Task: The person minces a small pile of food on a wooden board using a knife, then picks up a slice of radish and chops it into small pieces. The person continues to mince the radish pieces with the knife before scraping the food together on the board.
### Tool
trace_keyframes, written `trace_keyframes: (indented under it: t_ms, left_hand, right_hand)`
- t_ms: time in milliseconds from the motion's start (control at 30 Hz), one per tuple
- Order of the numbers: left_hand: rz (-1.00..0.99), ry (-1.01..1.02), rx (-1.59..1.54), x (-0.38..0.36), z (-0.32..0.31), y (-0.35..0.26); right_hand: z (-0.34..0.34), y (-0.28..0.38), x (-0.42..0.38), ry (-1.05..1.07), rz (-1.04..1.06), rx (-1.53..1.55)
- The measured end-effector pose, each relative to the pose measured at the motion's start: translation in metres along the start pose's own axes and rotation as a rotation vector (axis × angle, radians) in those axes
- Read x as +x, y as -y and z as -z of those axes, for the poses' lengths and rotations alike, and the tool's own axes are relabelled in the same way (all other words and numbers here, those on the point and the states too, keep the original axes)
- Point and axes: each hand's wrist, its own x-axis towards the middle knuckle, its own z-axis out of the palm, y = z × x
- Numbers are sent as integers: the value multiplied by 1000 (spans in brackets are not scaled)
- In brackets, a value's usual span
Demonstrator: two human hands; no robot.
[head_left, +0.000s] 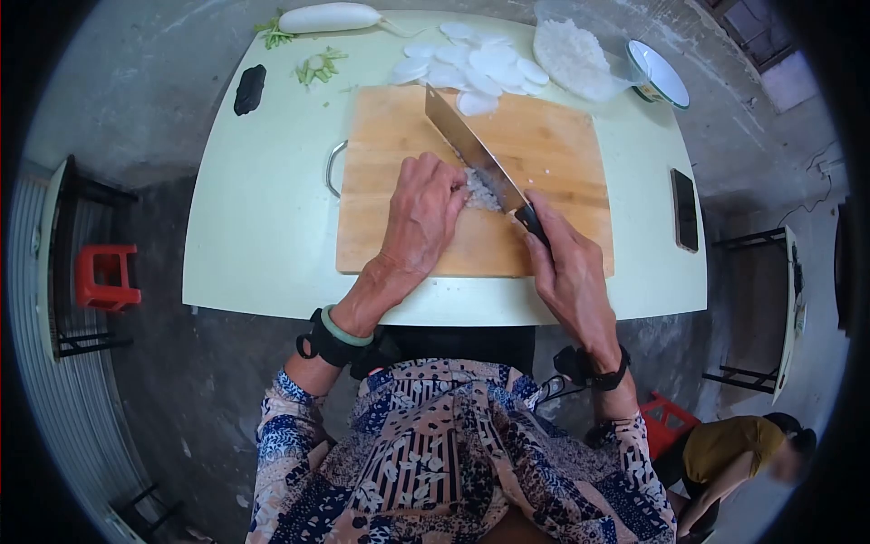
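A wooden cutting board (390,136) lies on the pale green table (263,199). My right hand (573,258) is wrapped round the black handle of a broad cleaver (476,150), whose blade slants up and left over the board. Beside the blade's lower part sits a small heap of finely chopped white pieces (482,192). Left of the heap, my left hand (424,204) has its fingers curled and pressed together at the pieces; what they hold, if anything, is hidden. Round white slices (494,62) lie spread along the board's back edge, some overlapping it.
At the back are a white radish (331,17), green leafy trimmings (319,66), a clear bowl of shredded white food (571,56) and an enamel bowl (660,74). A black object (250,90) lies left, a phone (684,210) right. Another person (729,458) sits at lower right.
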Motion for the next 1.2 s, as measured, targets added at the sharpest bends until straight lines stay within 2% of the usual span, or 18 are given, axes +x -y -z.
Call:
trace_keyframes:
  t_ms: [233,400,700,1000,1067,1200]
  left_hand:
    - [28,-68,-17,3,6,-3]
    - [11,-106,-6,1,17,7]
    - [56,215,110,-11,59,-14]
    - [29,72,166,-3,22,-5]
    - [-7,-11,227,0,17,-3]
    - [25,-11,204,-1,19,-1]
  right_hand:
    - [-5,8,6,-11,59,-17]
    - [-1,10,8,29,16,2]
    - [-4,8,6,7,40,35]
    - [-11,8,8,36,62,-19]
    - [-13,8,8,49,61,-25]
    - [-8,12,7,43,62,-20]
